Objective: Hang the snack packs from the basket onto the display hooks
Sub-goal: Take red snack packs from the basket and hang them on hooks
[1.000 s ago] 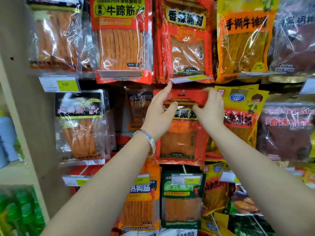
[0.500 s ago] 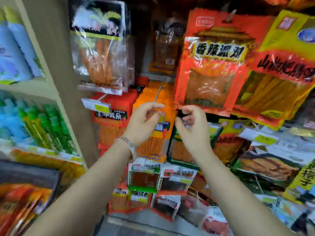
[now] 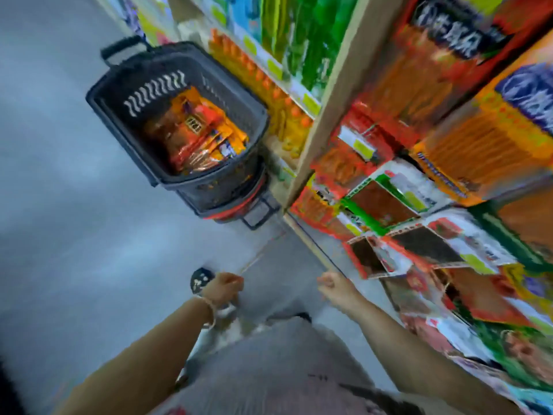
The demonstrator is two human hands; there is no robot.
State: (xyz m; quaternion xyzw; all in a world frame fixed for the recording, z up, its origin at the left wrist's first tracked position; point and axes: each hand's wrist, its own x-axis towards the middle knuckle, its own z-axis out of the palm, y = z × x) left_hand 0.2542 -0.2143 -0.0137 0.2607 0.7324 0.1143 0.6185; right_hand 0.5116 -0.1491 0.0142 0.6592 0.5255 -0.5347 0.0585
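Basket [image 3: 134,70] of dark plastic stands on the grey floor [image 3: 59,235] by the shelf upright [image 3: 338,85], with orange and red snack packs [image 3: 197,130] heaped inside. Left hand [image 3: 223,290] and right hand [image 3: 332,284] hang low. Blur hides the fingers, so I cannot tell their grip.

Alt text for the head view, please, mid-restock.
Blurred downward view: a black basket of orange and red snack packs stands in the aisle beside the shelving. Left hand and right hand hang low, loosely curled, nothing visibly held.
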